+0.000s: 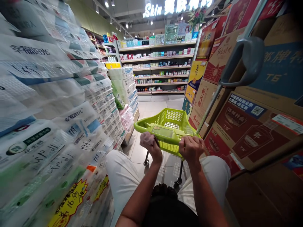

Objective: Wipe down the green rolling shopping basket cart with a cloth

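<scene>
Knees: 2 white-trousered knees point(120, 167) frame the foreground of a shop aisle, spread to either side of the cart.
Left hand: closed around a bunched grey-pink cloth point(147, 138), the left hand point(155, 154) is near the handle bar; whether it touches cannot be told.
Right hand: apart from the left, the right hand point(192, 148) is clamped on the right end of the handle bar point(169, 140).
Cloth: soft and limp by its look, light, best pinched or balled in a fist.
Cart: the lime-green cart point(170, 148) stands on the tiled floor point(163, 160) between the knees and the shelves; likely light, stiff plastic, perhaps slick, and apt to roll on its wheels point(177, 183). The bar seems the natural hold.
Direction: the basket's far end points up the aisle; its long axis appears to run away from the person, the bar crossing it.
Aisle sides: plastic-wrapped paper packs point(101, 104) rise at left, printed cartons point(255, 126) at right.
Background: shelves point(163, 67) of small boxes and bottles, beneath a lit "Skin" sign point(177, 8).
</scene>
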Available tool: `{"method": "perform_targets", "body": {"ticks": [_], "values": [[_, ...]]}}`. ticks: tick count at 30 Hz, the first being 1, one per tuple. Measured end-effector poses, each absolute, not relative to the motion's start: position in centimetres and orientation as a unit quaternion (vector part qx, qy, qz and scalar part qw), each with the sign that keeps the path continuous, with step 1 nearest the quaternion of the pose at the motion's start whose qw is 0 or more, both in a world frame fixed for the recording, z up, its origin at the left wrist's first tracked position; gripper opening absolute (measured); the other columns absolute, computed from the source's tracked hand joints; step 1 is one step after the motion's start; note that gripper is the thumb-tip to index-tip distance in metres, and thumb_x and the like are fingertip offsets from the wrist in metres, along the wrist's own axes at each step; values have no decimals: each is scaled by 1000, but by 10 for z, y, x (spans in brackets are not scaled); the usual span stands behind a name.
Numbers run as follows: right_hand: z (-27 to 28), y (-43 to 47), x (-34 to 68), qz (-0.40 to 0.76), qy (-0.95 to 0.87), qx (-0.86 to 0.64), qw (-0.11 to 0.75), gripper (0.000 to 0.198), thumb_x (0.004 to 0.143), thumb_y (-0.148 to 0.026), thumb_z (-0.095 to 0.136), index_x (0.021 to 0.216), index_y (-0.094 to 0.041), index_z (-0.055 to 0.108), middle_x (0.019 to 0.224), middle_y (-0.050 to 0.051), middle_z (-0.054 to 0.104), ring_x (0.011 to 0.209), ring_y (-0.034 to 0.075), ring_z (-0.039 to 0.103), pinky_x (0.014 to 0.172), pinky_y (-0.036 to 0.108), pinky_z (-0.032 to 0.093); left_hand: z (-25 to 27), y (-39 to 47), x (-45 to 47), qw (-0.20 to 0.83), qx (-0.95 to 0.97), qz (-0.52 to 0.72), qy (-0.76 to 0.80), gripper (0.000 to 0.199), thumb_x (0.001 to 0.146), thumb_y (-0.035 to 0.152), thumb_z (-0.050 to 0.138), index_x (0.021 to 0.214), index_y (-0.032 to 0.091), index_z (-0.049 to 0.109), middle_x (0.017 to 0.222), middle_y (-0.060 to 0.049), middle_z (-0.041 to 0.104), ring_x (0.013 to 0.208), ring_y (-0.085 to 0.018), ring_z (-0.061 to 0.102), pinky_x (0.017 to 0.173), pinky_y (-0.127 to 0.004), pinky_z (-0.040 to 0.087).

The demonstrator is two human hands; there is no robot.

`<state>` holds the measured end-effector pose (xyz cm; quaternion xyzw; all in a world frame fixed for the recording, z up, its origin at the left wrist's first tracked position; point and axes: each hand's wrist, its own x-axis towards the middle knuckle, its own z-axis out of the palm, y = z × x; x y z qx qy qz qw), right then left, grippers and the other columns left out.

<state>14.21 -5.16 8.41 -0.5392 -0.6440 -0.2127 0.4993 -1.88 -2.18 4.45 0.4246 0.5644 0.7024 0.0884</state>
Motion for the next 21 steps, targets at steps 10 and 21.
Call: {"method": "perform_targets", "body": {"ticks": [10,21], "values": [[75,-45,189,-225,-648,-517,512,19,85,-24,53,75,-24,69,69,2,71,73,20,54,87,41,37,58,-9,-60,64,364,687,626,27,99,26,44,124,21,53,130,-15,47,131,-29,48,116,-49,39],[92,-51,149,-252,-651,-549,460,30,96,-25,51,118,-22,71,123,5,76,106,23,66,109,43,33,79,-40,-61,-194,648,528,514,29,87,27,62,112,22,75,124,-17,54,115,-34,51,101,-50,42]]}}
